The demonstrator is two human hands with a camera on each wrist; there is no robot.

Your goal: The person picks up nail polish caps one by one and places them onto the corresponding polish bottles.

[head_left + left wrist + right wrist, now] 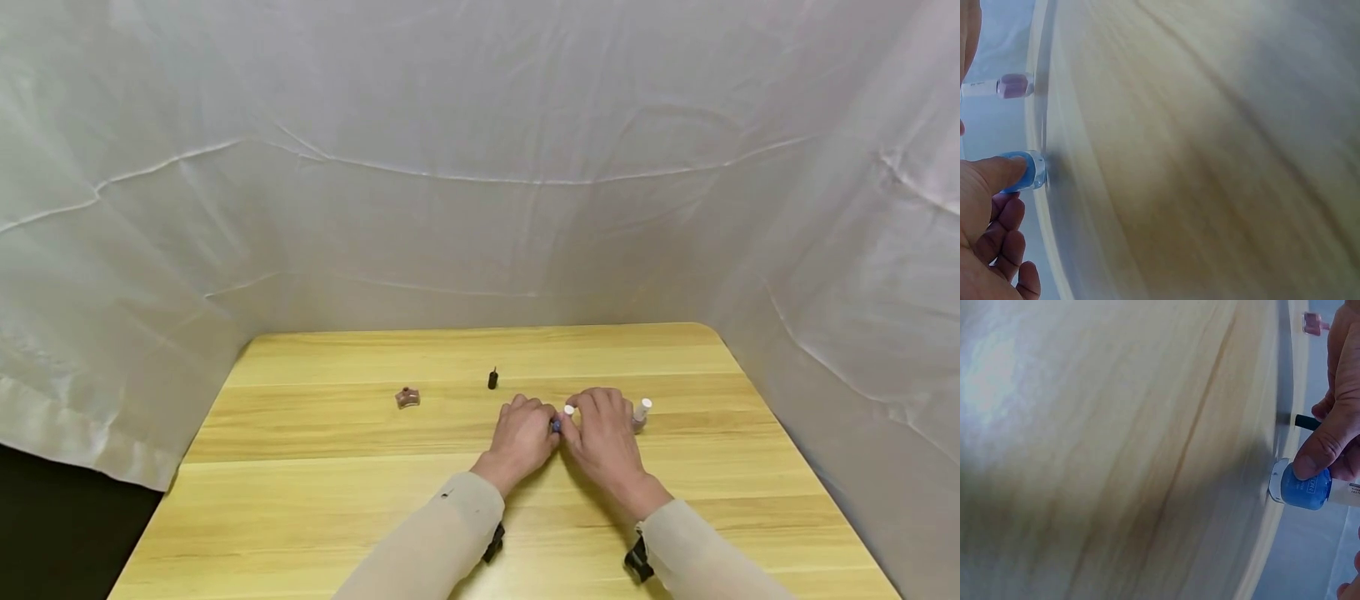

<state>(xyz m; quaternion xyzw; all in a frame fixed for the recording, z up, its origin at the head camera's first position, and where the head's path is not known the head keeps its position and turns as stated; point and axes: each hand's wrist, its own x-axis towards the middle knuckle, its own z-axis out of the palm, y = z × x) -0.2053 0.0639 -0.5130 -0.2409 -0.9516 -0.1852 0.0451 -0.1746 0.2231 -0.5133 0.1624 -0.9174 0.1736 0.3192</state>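
In the head view a small blue nail polish bottle (556, 426) stands between the two hands. My left hand (522, 437) pinches this bottle; in the right wrist view its thumb (1317, 456) presses the blue glass (1300, 492). From the bottle's neck rises a white cap (1342, 492), its top showing between the thumb and index finger of my right hand (606, 437), which grips it. The cap's far end is cut off in the right wrist view. Right of my right hand stands a purple nail polish bottle (1012, 86) with a white cap (643, 406).
A pinkish star-shaped bottle (408, 399) stands left of the hands on the wooden table (300, 500). Farther back is a small black cylinder (492, 381) with a thin stem on top. Pale cloth (480, 233) hangs around the table's back and sides.
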